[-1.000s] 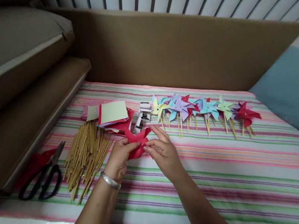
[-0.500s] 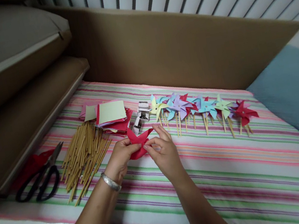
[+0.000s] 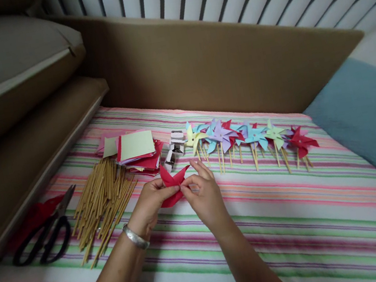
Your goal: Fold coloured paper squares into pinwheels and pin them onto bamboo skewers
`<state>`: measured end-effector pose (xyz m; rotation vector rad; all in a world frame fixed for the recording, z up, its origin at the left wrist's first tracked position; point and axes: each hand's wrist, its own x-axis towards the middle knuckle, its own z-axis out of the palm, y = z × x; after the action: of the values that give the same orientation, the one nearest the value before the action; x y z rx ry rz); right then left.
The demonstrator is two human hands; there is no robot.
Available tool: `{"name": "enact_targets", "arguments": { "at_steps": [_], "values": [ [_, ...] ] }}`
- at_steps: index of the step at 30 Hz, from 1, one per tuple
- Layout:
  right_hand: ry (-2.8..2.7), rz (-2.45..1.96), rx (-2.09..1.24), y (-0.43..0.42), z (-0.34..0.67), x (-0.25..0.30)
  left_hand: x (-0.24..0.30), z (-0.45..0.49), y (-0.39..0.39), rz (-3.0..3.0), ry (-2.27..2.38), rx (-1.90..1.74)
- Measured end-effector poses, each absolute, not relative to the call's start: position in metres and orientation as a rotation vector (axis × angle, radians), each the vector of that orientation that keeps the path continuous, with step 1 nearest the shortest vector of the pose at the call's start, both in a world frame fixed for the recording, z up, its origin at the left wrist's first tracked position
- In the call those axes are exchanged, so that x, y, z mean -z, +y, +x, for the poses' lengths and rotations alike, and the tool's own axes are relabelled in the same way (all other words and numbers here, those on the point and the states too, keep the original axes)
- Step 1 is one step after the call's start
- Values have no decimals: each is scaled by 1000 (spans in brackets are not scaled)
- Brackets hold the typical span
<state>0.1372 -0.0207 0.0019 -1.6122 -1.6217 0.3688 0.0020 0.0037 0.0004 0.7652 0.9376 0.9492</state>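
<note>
A red paper pinwheel (image 3: 172, 178), its corners folded up, is held above the striped cloth between both hands. My left hand (image 3: 149, 206) grips its left side, thumb across the middle. On the right, my right hand (image 3: 205, 198) pinches thumb and index finger together at the paper's centre, the other fingers raised. Whether a small pin sits in that pinch is hidden. Just beyond the paper are small open white boxes (image 3: 176, 139) with dark contents. A stack of coloured paper squares (image 3: 135, 145) lies behind my left hand, beside a pile of thin wooden sticks (image 3: 102, 198).
Finished pinwheels on sticks (image 3: 222, 135) lie in a row at the back right. Black-handled scissors (image 3: 46, 232) rest at the left, over red paper. Large cushions (image 3: 8, 60) stack up at left; a brown panel (image 3: 214, 64) stands behind the striped cloth (image 3: 293, 210).
The view has shifted slightly. My right thumb and index finger have come together at the pinwheel's centre, while my left hand keeps its grip.
</note>
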Motion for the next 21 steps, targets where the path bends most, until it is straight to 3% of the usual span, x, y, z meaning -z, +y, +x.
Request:
{"name": "enact_targets", "arguments": {
  "at_steps": [12, 21],
  "values": [
    [-1511, -1601, -466, -13, 155, 1, -10, -26, 12, 707, 1102, -1138],
    [-1886, -1968, -516, 72, 140, 14, -34, -76, 12, 573, 1004, -1362]
  ]
}}
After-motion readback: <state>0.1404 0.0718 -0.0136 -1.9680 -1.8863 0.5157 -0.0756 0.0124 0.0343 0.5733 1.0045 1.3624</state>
